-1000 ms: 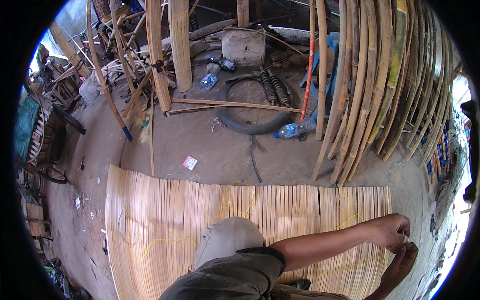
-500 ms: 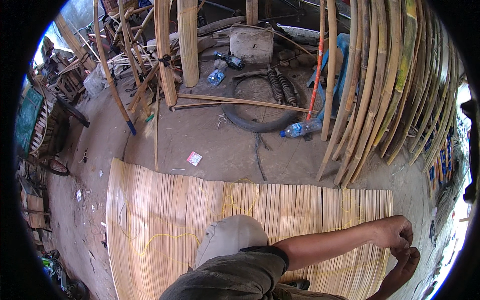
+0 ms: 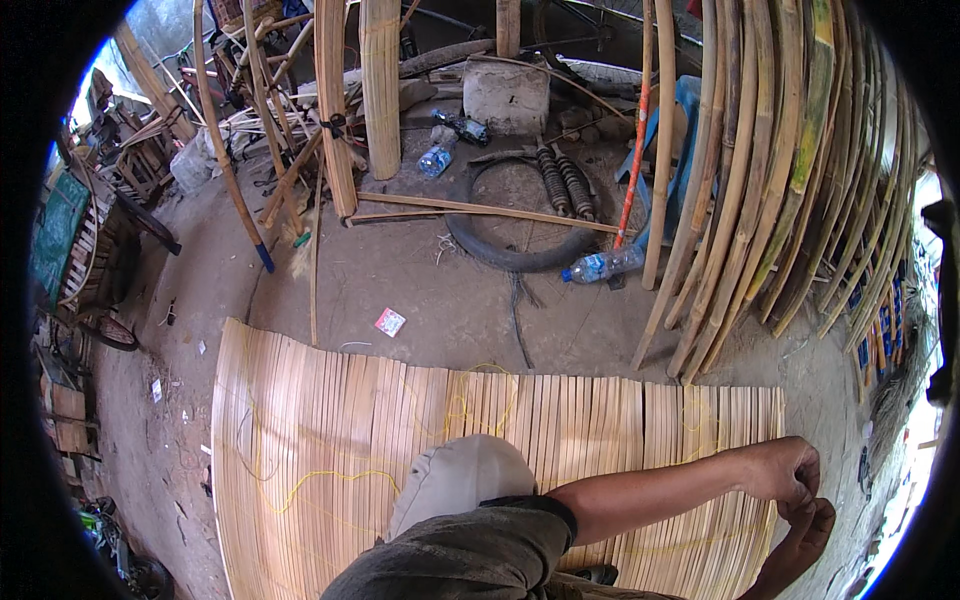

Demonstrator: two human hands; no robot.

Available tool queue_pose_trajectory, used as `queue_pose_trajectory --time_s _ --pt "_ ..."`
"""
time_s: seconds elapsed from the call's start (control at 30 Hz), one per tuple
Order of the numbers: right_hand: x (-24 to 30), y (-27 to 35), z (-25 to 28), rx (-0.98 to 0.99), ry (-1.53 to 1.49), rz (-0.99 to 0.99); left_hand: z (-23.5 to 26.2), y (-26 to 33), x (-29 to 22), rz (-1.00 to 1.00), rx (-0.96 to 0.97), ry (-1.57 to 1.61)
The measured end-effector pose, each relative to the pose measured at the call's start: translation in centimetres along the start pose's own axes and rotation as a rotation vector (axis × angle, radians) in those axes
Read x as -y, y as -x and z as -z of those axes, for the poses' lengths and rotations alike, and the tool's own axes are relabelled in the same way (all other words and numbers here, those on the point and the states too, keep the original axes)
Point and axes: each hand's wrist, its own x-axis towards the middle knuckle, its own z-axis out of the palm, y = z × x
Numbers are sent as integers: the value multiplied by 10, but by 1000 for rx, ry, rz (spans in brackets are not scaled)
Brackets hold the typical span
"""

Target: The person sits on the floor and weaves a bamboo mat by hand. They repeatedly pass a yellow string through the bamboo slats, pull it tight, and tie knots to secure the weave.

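Observation:
Beneath my arms spreads a mat of thin, pale wooden strips point(image 3: 330, 425) laid side by side. Thin yellow string point(image 3: 325, 474) runs loosely across it and loops near its far edge. My left arm stretches across to the right, where my left hand point(image 3: 782, 470) is closed in a pinch just past the mat's right edge. My right hand point(image 3: 808, 532) is right below it, fingers curled together and nearly touching the left fingertips. What the fingers hold, if anything, is too small to make out. A rounded, light grey cloth shape point(image 3: 465, 478) covers part of the mat.
Bamboo poles point(image 3: 745, 190) lean at the right. Beyond the mat lie a tyre point(image 3: 520, 262), coil springs point(image 3: 567, 182), plastic bottles point(image 3: 605, 263) and a concrete block point(image 3: 505, 95). Upright wooden posts point(image 3: 335, 120) stand behind. A small red-and-white packet point(image 3: 390, 322) is on the floor.
The view has shifted slightly. Both hands stay together at the mat's right edge, with only a slight change in the fingers.

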Motion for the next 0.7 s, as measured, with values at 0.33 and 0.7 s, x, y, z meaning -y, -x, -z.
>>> queue_pose_trajectory --time_s 0.33,0.7 --pt "9 2 -3 25 57 10 4 -6 7 -89 -70 -138" --pt "-1 1 -3 78 30 19 7 4 -11 -20 -31 -181"
